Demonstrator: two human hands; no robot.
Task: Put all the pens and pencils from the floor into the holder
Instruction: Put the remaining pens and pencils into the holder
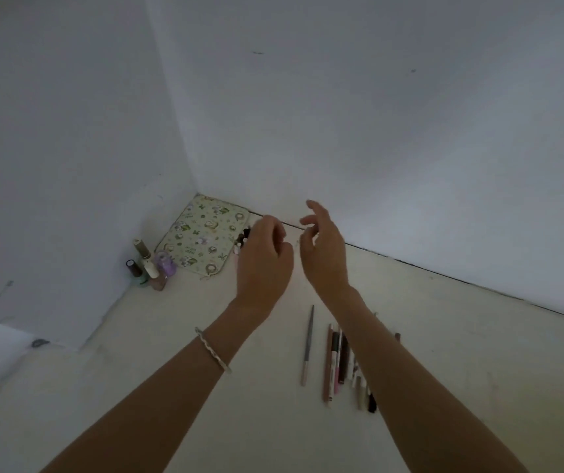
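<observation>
Several pens and pencils (336, 361) lie side by side on the pale floor, partly under my right forearm. A thin grey pencil (308, 346) lies apart, just left of them. Dark and white pen ends (242, 237) stick up beside my left hand (265, 257), which is curled in front of them; the holder itself is hidden behind that hand. I cannot tell whether the hand grips anything. My right hand (321, 249) hovers just to the right, fingers spread, holding nothing. A silver bracelet is on my left wrist.
A patterned cream pouch (202, 235) lies flat in the corner where two white walls meet. Several small nail polish bottles (150, 268) stand against the left wall beside it. The floor (478, 370) stretches right along the wall's base.
</observation>
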